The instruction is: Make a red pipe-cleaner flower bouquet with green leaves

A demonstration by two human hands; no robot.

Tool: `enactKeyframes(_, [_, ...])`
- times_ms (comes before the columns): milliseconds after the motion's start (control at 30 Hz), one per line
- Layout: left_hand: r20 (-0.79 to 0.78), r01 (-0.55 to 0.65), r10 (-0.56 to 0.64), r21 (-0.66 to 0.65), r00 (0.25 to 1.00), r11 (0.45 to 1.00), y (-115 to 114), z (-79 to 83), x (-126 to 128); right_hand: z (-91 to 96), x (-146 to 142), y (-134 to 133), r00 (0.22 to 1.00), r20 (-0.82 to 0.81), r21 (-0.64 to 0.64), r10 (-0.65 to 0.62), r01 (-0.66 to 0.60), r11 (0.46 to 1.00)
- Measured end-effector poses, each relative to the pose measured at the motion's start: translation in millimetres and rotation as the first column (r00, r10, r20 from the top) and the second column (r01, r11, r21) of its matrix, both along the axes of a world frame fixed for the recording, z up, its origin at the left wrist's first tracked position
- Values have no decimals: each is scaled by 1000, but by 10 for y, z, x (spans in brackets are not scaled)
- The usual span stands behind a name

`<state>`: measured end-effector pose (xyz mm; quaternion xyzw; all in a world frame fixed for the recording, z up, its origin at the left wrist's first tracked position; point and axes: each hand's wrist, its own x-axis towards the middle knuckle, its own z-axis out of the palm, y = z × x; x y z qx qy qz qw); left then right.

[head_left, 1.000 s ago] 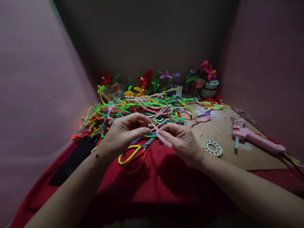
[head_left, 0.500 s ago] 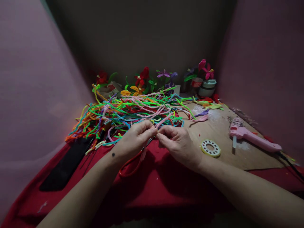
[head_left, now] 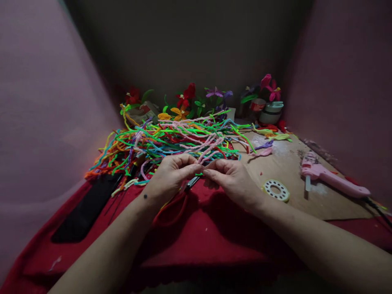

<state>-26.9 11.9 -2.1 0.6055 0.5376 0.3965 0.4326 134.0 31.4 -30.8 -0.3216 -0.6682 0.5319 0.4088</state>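
My left hand (head_left: 176, 175) and my right hand (head_left: 231, 179) meet fingertip to fingertip above the red cloth. Both are closed in a pinch, thumb against forefinger. Whatever lies between the fingertips is too small and hidden to make out. Under my left hand rest scissors (head_left: 192, 182) with red handles, partly covered by the hand. Just beyond the fingers spreads a heap of fuzzy pipe cleaners (head_left: 190, 141) in pink, green, blue, orange and other colours. Some pink ones end right behind my fingertips.
To the right, a brown board (head_left: 294, 163) carries a pink glue gun (head_left: 333, 177), a white ring with holes (head_left: 276, 190) and small fuzzy petals (head_left: 262, 152). A black phone-like slab (head_left: 81, 214) lies left. Fuzzy flowers (head_left: 185, 98) and a lidded jar (head_left: 272, 112) stand behind.
Both hands stay pinched together, with slight finger shifts. More of the scissors' metal shows beneath the left hand. The whole view has shifted a little.
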Motion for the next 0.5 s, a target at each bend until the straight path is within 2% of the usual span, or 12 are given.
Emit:
enactKeyframes(67, [22, 12, -12, 0, 1000, 1000, -8, 16, -14, -5, 11, -12, 996, 52, 264, -71, 55, 963])
enactKeyframes(100, [26, 24, -24, -3, 999, 1000, -12, 24, -21, -5, 20, -13, 990, 49, 420, -132, 100, 902])
enactKeyframes(133, [22, 37, -37, -2, 999, 999, -16, 33, -27, -2, 29, -10, 978, 26, 570, -206, 155, 807])
enactKeyframes(200, [-11, 70, -70, 10, 998, 998, -26, 49, -31, 6, 45, 8, 938, -25, 789, -345, 231, 569])
enactKeyframes(233, [-32, 91, -90, 21, 995, 996, -32, 56, -29, 11, 50, 20, 920, -23, 848, -392, 225, 479])
enactKeyframes(267, [-50, 109, -107, 34, 993, 993, -39, 61, -25, 14, 53, 32, 910, 7, 880, -415, 192, 435])
enactKeyframes(300, [-62, 120, -117, 46, 991, 992, -45, 64, -22, 18, 53, 42, 907, 50, 888, -419, 152, 434])
enactKeyframes(333, [-65, 121, -118, 54, 991, 991, -50, 65, -19, 22, 51, 49, 910, 94, 874, -404, 119, 472])
enactKeyframes(367, [-63, 112, -108, 54, 992, 992, -53, 63, -19, 29, 49, 53, 919, 130, 833, -372, 103, 544])
enactKeyframes(400, [-57, 94, -92, 48, 994, 994, -55, 60, -22, 39, 45, 53, 935, 152, 759, -320, 97, 644])
enactKeyframes(467, [-39, 71, -70, 24, 997, 997, -52, 49, -35, 69, 41, 49, 970, 155, 504, -186, 84, 860])
enactKeyframes(500, [-34, 69, -68, 13, 997, 998, -48, 43, -43, 85, 41, 49, 983, 147, 345, -112, 55, 937])
